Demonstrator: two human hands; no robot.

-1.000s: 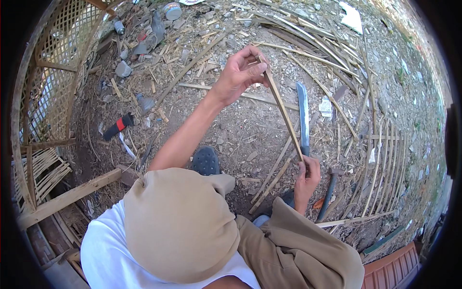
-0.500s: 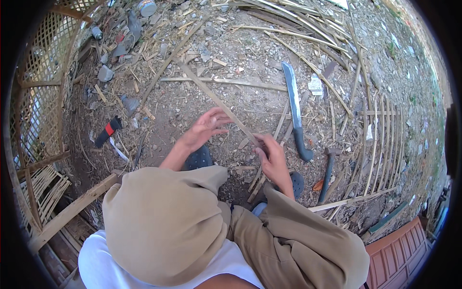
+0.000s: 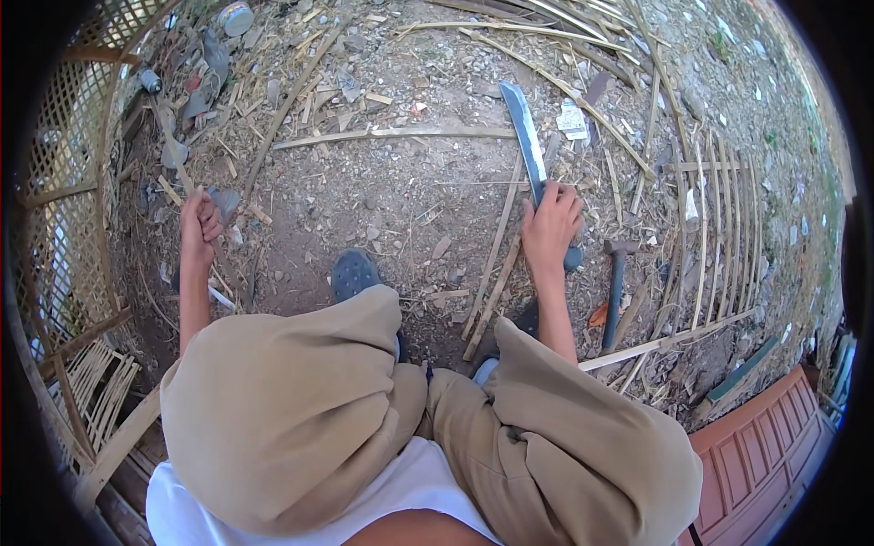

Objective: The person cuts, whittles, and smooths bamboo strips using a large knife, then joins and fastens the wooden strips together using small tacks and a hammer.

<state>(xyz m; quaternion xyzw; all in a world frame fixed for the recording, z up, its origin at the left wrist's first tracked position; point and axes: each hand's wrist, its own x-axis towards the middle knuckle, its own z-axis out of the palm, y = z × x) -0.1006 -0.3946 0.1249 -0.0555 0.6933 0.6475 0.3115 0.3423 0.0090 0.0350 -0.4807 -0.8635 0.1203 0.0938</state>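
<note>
Out to the left, my left hand (image 3: 200, 226) is closed round a thin bamboo strip (image 3: 173, 146), which points up and away from me. On the right, my right hand (image 3: 553, 226) wraps over the dark handle of a machete (image 3: 523, 127) that lies on the ground. Its blade points away from me, and the rounded butt of the handle shows beside my wrist. A hammer (image 3: 617, 291) with a dark handle lies to the right of that hand. Two slats (image 3: 496, 273) rest on the dirt just left of my right forearm.
A long strip (image 3: 391, 133) crosses the ground ahead, with more bamboo lengths (image 3: 546, 36) piled beyond. At right stand a slatted bamboo frame (image 3: 719, 237) and a reddish-brown panelled piece (image 3: 760, 455). Lattice (image 3: 68, 164) and a wooden beam (image 3: 118, 446) border the left.
My left hand has carried the bamboo strip far to the left. My right hand has let go of the strip, moved right and taken hold of the machete's handle.
</note>
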